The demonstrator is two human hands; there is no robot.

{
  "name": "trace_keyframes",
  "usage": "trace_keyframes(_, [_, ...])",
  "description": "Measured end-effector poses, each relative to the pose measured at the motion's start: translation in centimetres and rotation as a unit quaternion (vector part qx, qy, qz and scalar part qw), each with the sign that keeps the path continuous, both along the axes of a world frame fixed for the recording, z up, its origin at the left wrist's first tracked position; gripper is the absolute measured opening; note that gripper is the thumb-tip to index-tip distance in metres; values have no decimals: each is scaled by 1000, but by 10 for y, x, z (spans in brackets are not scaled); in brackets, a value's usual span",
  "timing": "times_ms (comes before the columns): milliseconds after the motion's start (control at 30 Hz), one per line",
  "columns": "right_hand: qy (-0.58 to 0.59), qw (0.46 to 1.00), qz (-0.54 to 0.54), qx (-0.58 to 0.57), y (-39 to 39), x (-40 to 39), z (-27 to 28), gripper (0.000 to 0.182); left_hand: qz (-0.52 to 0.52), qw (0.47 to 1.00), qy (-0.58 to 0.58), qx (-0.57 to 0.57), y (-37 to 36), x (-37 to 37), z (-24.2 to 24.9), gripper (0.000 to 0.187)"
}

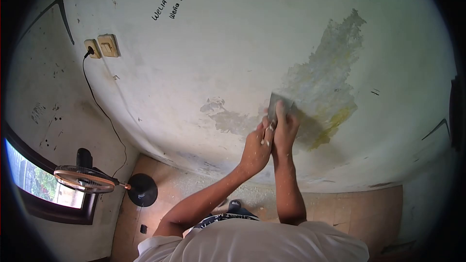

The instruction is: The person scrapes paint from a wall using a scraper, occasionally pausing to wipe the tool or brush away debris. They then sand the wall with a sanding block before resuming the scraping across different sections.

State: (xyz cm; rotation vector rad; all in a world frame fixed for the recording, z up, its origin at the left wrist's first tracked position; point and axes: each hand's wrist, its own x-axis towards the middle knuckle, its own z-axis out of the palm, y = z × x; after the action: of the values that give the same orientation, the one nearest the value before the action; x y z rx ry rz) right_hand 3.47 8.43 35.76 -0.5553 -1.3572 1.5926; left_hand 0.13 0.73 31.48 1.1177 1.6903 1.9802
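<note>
A flat metal scraper [274, 100] is against the white wall [233, 34], its blade at the left edge of a large bare grey patch [325, 68]. My right hand [285, 130] is closed around it from the right, with a finger stretched along the blade. Just below and to the left, my left hand [257, 149] is closed on the scraper's handle, which the fingers mostly hide. Pale flecks stick to the fingers and forearms. A smaller bare patch [230, 121] lies left of the hands, and yellow staining [330, 126] marks the large patch's lower right.
A standing fan [85, 179] with a round black base [142, 190] is at the lower left. Its cord [99, 106] runs up to a wall socket [92, 48] beside a switch [108, 45]. Debris lies on the tiled floor [335, 208]. A window [43, 179] is at the left.
</note>
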Motion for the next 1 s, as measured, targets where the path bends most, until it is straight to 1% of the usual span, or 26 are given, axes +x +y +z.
trace_keyframes(33, [1, 1000, 0, 3, 0, -3, 4, 47, 7, 999, 3, 32, 0, 1, -2, 37])
trace_keyframes(67, [18, 1000, 4, -4, -1, -5, 9, 46, 5, 999, 1, 34, 4, -2, -4, 37])
trace_keyframes(167, [36, 999, 7, 1, 5, -7, 40, 45, -8, 1000, 5, 2, 4, -10, 42, 36])
trace_keyframes(233, [81, 996, 17, 21, 6, -10, 56, 46, -83, 996, -36, -28, 8, -16, 55, 42])
trace_keyframes(267, [74, 997, 13, 3, 1, -6, 58, 46, -69, 997, -24, 8, 10, -14, 47, 41])
trace_keyframes(300, [72, 997, 14, 4, -1, -2, 49, 46, -69, 997, -26, 10, 6, -10, 40, 41])
trace_keyframes(367, [28, 999, 11, -24, 0, 4, 19, 45, -46, 998, -48, 4, -3, 3, 27, 39])
trace_keyframes(400, [27, 999, -8, -45, -3, 1, 16, 44, -49, 995, -71, 42, -3, 3, 26, 40])
trace_keyframes(433, [26, 999, -9, -43, -1, 0, 19, 44, -50, 995, -72, 44, -1, 1, 26, 40])
trace_keyframes(467, [26, 999, 0, -23, 2, 1, 25, 44, -44, 998, -43, 29, 2, -1, 27, 40])
trace_keyframes(500, [25, 1000, 8, -3, 4, 1, 34, 43, -40, 999, -15, 14, 2, -4, 37, 39])
trace_keyframes(533, [31, 999, 6, 20, 9, 0, 47, 42, -47, 999, -17, 12, 2, -7, 52, 39])
trace_keyframes(567, [29, 999, 0, 20, 9, -2, 62, 42, -59, 998, -16, 12, 3, -12, 70, 39])
trace_keyframes(633, [68, 995, 28, 63, 7, -6, 90, 42, -72, 997, -18, 16, 5, -16, 83, 39])
trace_keyframes(700, [69, 996, 24, 44, 5, -8, 88, 43, -77, 997, -10, 14, 4, -18, 85, 40])
trace_keyframes(733, [44, 999, 14, 28, 5, -5, 74, 43, -78, 997, -10, 15, 6, -14, 73, 40])
trace_keyframes(767, [21, 1000, 5, 12, 4, -3, 62, 43, -51, 997, 10, 60, 10, -9, 49, 40])
trace_keyframes(800, [41, 999, 3, 26, -5, -3, 56, 42, -24, 994, 30, 105, 6, -8, 48, 41])
trace_keyframes(867, [39, 999, 0, 25, -3, -6, 61, 41, -18, 995, 39, 87, 9, -12, 46, 41])
trace_keyframes(900, [38, 999, -6, 22, -3, -6, 67, 40, -15, 996, 48, 68, 8, -14, 54, 42])
trace_keyframes(967, [32, 999, 7, 27, -1, -8, 89, 40, -34, 997, 48, 50, 4, -21, 88, 42])
trace_keyframes(1000, [55, 997, 0, 46, -2, -11, 100, 40, -48, 997, 54, 36, 4, -25, 97, 42])
